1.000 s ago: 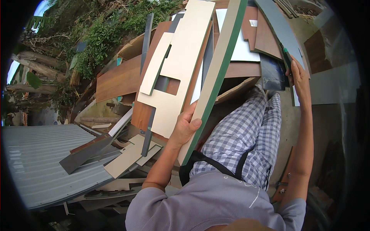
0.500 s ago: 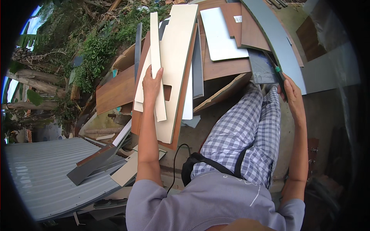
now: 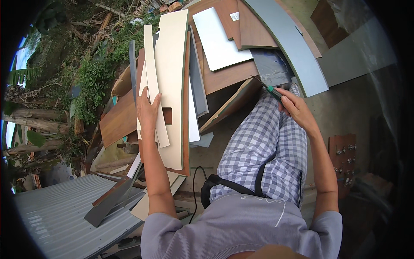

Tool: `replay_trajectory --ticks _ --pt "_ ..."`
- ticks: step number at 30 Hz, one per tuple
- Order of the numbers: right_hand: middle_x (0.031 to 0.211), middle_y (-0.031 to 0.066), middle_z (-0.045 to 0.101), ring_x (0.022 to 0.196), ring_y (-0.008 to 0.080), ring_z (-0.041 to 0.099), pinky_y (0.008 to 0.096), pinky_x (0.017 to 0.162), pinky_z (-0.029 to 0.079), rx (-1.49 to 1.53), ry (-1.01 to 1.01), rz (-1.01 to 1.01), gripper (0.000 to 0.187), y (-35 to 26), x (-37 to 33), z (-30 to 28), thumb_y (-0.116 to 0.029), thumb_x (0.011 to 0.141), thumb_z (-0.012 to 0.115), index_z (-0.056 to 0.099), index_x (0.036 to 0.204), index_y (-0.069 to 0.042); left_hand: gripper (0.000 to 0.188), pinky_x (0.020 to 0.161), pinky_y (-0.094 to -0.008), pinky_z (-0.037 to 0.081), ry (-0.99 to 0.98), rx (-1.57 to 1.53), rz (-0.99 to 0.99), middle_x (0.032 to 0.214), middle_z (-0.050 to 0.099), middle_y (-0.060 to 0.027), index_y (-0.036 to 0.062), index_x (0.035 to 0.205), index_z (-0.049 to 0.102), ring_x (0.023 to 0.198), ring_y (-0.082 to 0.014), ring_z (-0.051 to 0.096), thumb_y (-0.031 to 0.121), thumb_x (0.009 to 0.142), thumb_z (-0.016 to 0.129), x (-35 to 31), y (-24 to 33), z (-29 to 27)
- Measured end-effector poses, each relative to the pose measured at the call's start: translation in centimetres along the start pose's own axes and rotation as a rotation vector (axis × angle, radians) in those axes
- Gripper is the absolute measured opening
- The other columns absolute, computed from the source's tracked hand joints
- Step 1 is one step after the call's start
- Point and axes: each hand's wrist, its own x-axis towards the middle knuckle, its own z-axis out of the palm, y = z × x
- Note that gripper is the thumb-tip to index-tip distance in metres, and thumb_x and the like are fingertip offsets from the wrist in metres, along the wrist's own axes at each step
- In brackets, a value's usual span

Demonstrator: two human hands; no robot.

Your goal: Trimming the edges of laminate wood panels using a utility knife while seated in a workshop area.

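My left hand [image 3: 148, 111] grips a narrow cream board strip [image 3: 152, 64] near its lower part, thumb on one edge and fingers on the other. The strip lies slanted over a wide cream panel [image 3: 171, 64] that has a rectangular cutout. Above my knees, my right hand [image 3: 295, 108] is closed round a knife [image 3: 273, 92] with a green and black handle. Its thin, dark, pointed blade is aimed up and left, apart from the strip.
Brown boards [image 3: 228, 77], a white panel [image 3: 220, 39] and a long grey board [image 3: 289, 43] are piled ahead. Corrugated sheeting [image 3: 64, 211] with offcuts lies at lower left. A black cord [image 3: 196, 185] runs beside my hip. Drilled brown wood [image 3: 343, 164] stands at right.
My right hand has brought the knife left and down, over my knees. The view has shifted, so the boards sit farther left. My left hand still grips the strip.
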Motion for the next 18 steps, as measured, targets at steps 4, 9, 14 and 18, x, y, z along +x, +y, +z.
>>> replay_trajectory --ticks 4,9,14,18 --pt "0.07 -0.0008 0.054 0.06 0.0059 0.044 0.0211 0.054 0.036 -0.02 -0.037 -0.009 0.039 1.4 -0.1 0.6 -0.03 0.096 0.044 0.053 0.127 -0.008 0.048 0.073 -0.0388 0.042 0.033 0.015 -0.005 0.084 0.046 -0.0111 0.0065 0.123 0.054 0.076 -0.0267 0.049 0.029 0.083 0.065 0.2 0.4 0.2" --pt "0.069 -0.0002 0.055 0.062 0.0075 0.048 0.0233 0.056 0.039 0.028 -0.069 0.027 0.04 2.5 -0.5 1.1 -0.03 0.095 0.045 0.054 0.126 -0.008 0.045 0.073 -0.0376 0.043 0.066 0.044 0.024 0.087 0.047 -0.0111 0.006 0.121 0.055 0.077 -0.0254 0.049 0.029 0.084 0.064 0.4 0.5 0.3" --pt "0.072 -0.0009 0.054 0.057 0.0046 0.042 0.0187 0.05 0.035 0.214 -0.16 0.081 0.042 4.1 -0.9 2.0 -0.034 0.098 0.041 0.048 0.129 -0.006 0.041 0.069 -0.0331 0.044 0.084 -0.281 0.011 0.086 0.048 -0.0083 0.0067 0.12 0.056 0.076 -0.0194 0.049 0.03 0.087 0.061 -1.0 5.9 -0.2" --pt "0.074 0.0003 0.055 0.059 0.0046 0.047 0.0191 0.05 0.039 0.558 -0.221 0.246 0.033 6.7 -0.8 4.2 -0.036 0.098 0.04 0.049 0.114 -0.009 0.041 0.069 -0.0281 0.046 -0.169 -0.653 0.039 0.087 0.052 -0.0065 0.0023 0.117 0.057 0.074 -0.0135 0.052 0.029 0.087 0.061 -2.2 11.6 3.0"
